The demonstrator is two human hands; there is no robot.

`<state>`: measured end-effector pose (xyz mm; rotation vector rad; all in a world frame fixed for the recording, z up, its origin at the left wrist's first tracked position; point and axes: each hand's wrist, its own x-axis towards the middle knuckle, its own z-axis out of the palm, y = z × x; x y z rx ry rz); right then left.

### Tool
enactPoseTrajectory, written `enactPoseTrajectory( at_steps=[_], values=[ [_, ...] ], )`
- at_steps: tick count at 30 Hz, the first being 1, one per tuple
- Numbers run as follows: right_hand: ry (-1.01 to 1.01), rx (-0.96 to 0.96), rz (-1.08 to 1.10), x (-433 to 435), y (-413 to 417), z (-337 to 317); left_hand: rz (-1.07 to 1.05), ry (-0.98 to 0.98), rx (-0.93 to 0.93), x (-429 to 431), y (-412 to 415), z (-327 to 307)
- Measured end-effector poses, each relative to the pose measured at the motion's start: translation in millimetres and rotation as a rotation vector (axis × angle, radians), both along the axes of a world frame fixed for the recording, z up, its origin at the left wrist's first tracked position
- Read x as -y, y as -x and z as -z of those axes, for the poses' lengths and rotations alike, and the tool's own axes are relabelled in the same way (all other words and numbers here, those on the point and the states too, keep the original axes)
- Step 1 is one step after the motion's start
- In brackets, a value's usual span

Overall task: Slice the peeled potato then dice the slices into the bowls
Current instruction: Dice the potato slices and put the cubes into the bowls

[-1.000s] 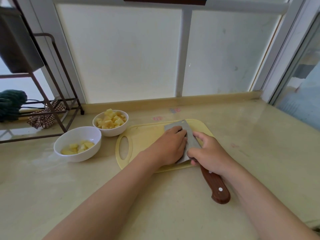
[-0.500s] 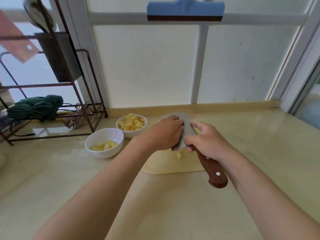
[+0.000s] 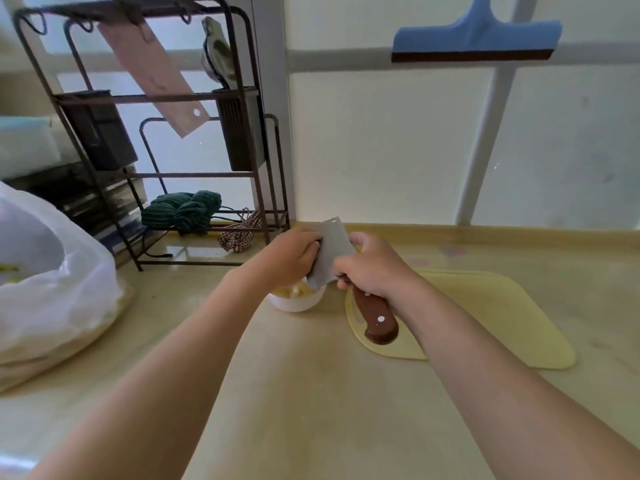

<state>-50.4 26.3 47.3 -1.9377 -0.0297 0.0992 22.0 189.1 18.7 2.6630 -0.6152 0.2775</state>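
My right hand (image 3: 375, 268) grips the brown wooden handle of a cleaver (image 3: 330, 252), whose blade is tilted up over a white bowl (image 3: 294, 303). My left hand (image 3: 294, 254) presses bent fingers against the blade's left face. The bowl holds yellow potato dice (image 3: 294, 292), mostly hidden under my hands, and a pale blurred piece shows just above them. The yellow cutting board (image 3: 485, 306) lies to the right of the bowl and shows no potato on it. Only one bowl is visible.
A dark metal rack (image 3: 138, 188) stands at the back left with a green cloth (image 3: 183, 211) and a hanging pink board (image 3: 156, 74). A white plastic bag (image 3: 52, 282) sits at the left. A blue squeegee (image 3: 474, 39) hangs on the window.
Both hands carried the cleaver leftward off the cutting board to above a white bowl. The view swung left and up, bringing the rack and plastic bag into sight.
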Motion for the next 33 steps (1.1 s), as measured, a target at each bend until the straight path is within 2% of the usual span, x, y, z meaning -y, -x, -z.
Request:
enactPoseTrajectory(
  at_steps=[6, 11, 15, 17, 23, 29, 33],
  values=[
    [0.026, 0.024, 0.103, 24.2, -1.6, -7.6, -0.140, -0.110, -0.091, -16.9, -4.8, 19.2],
    [0.078, 0.041, 0.114, 50.0, 7.5, -18.2, -0.186, 0.052, -0.081, -9.8, 5.0, 11.4],
    [0.126, 0.066, 0.064, 47.7, 13.5, -11.5, -0.230, 0.329, 0.006, 5.7, 9.9, 1.5],
    [0.161, 0.096, 0.043, 40.0, 13.1, -5.9, -0.265, 0.378, 0.029, 11.8, 8.1, 0.9],
    [0.229, 0.116, -0.026, 14.7, 11.9, 6.9, -0.355, 0.163, 0.048, 15.0, 5.9, 6.5],
    [0.239, 0.088, -0.058, 5.3, 12.4, 13.5, -0.402, 0.045, 0.095, 1.5, 5.5, 16.0],
    [0.229, 0.100, -0.052, 16.5, 13.8, 12.7, -0.371, 0.018, 0.057, -5.2, 8.9, 18.2]
  ],
)
